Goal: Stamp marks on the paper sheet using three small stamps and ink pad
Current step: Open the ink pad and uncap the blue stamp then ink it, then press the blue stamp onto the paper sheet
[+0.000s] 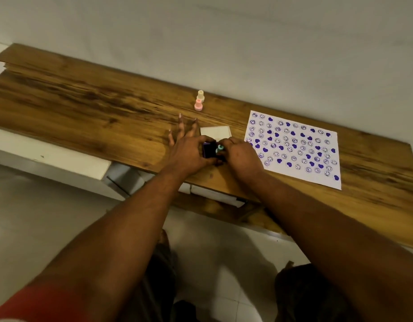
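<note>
The table (84, 108) carries the sheet (293, 147), nearly full of purple marks, its long side running away to the right of both hands. The right hand (240, 154) lies nearer, almost touching its left edge, fingers closed on a teal stamp (220, 148) over the pad (209, 150). The left hand (189, 152) steadies the pad, outer fingers spread. Two spare stamps (199, 101) stand beyond.
</note>
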